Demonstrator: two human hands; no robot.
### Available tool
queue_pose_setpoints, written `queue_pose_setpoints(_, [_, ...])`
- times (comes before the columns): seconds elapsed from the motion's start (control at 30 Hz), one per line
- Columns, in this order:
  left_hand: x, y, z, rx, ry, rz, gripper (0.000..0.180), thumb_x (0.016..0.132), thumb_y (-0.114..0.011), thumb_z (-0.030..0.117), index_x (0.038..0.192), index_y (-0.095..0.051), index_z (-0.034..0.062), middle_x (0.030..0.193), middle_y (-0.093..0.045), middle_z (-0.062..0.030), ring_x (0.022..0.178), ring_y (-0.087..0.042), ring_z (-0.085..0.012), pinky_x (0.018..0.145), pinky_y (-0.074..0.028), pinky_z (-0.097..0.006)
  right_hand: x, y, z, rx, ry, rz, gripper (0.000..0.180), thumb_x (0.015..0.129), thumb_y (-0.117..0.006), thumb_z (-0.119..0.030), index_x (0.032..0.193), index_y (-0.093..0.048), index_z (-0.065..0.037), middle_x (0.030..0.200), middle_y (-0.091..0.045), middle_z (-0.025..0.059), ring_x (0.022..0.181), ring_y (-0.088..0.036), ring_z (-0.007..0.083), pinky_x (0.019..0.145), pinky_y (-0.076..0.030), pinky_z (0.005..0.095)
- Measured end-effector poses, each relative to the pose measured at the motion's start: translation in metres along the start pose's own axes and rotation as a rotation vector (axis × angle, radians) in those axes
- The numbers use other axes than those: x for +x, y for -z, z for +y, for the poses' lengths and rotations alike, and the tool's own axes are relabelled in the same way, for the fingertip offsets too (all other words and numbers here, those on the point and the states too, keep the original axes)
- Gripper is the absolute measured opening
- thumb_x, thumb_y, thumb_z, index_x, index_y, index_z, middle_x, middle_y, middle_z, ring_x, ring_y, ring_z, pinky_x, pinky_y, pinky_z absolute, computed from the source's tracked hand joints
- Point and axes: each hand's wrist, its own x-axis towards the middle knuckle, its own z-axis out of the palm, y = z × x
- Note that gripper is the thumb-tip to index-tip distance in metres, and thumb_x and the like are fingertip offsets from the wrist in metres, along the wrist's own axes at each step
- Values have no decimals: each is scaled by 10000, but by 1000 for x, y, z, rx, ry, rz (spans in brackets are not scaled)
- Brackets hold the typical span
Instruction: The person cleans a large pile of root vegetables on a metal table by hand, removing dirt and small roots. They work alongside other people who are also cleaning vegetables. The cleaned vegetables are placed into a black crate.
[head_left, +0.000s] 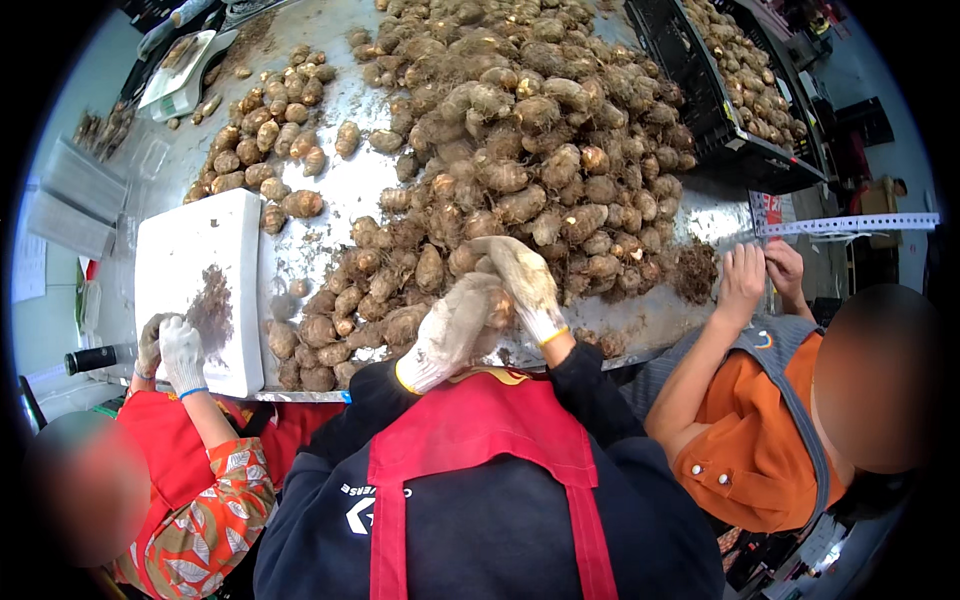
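Both my hands wear dirty white knitted gloves and meet at the table's near edge, in front of a big heap of hairy brown taros (pixel 540 170). My left hand (pixel 445 335) is closed round a small taro (pixel 501 310), partly hidden by the gloves. Over the same taro curls my right hand (pixel 525 285), its fingers bent and touching the left glove. Loose taros (pixel 325 330) lie on the metal table just left of my left hand.
A white board (pixel 240 300) with brown dirt lies before a gloved co-worker at left. Smaller taros (pixel 265 140) and a scale (pixel 180 75) sit beyond. At right, a bare-handed co-worker holds a white perforated strip (pixel 850 224) below a black crate (pixel 700 110) of taros.
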Motion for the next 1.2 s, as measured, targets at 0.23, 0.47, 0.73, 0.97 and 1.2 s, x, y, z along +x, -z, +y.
queue_pose_setpoints(0.23, [-2,-25,60,638,-144,108,534,876,-704,266,1295,-494,11,1200,-596,-121,1122,-583,-252,995,-446,-368,-50,-12,-53,-216,107,-56,495,1026,-434,-402,1280,-582,-3,1116,-650,77,953,-590,109,806,-487,245])
queue_pose_setpoints(0.47, [0,-32,69,1084,-332,159,559,669,-842,280,1140,-639,56,1080,-636,-163,1006,-609,-337,871,-481,-420,-58,-13,-45,-271,-11,-110,623,1061,-270,-479,1329,-521,25,1179,-629,90,1104,-577,174,921,-470,299])
queue_pose_setpoints(0.73, [5,-27,59,1107,-523,58,472,774,-704,193,1199,-602,13,1198,-594,-210,1112,-573,-385,962,-453,-434,-67,-33,-47,-449,208,21,590,1048,-306,-503,1258,-565,-16,1069,-649,65,937,-628,144,786,-513,274])
queue_pose_setpoints(0.97, [12,-36,36,885,-552,167,357,825,-603,148,1148,-591,-4,1095,-624,-209,1022,-606,-387,898,-486,-423,-57,-33,-6,117,4,273,591,1010,-374,-572,1147,-644,-65,967,-663,14,854,-631,115,694,-523,259])
queue_pose_setpoints(1.2, [23,-40,31,775,-492,184,244,888,-552,130,1092,-639,27,1010,-652,-178,933,-635,-371,813,-505,-405,-57,-36,1,27,199,296,492,1042,-388,-457,1182,-610,-41,1045,-667,47,911,-636,126,746,-523,270])
